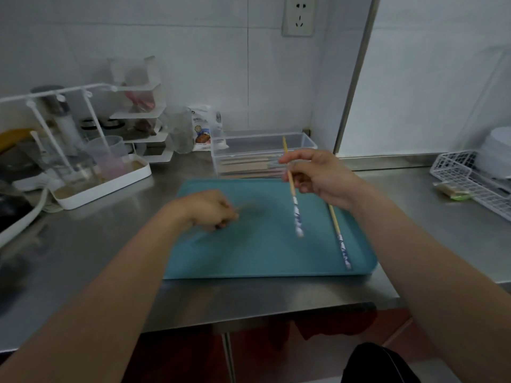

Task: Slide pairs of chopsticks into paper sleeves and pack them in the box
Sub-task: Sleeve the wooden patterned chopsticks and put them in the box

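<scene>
My right hand (318,178) pinches one wooden chopstick (293,194) with a blue-and-white patterned end, holding it tilted above the teal tray (249,255). A second matching chopstick (340,239) lies on the tray's right side, partly under my right wrist. My left hand (210,210) hovers low over the tray's left part with its fingers curled; motion blur hides whether it holds anything. Behind the tray stands a clear plastic box (262,150) with several brown paper-sleeved pairs lying inside.
A white drying rack with cups (91,167) and a small white shelf (143,120) stand at the back left. A white wire basket (470,178) sits at the right. The steel counter's front edge (249,308) runs just below the tray.
</scene>
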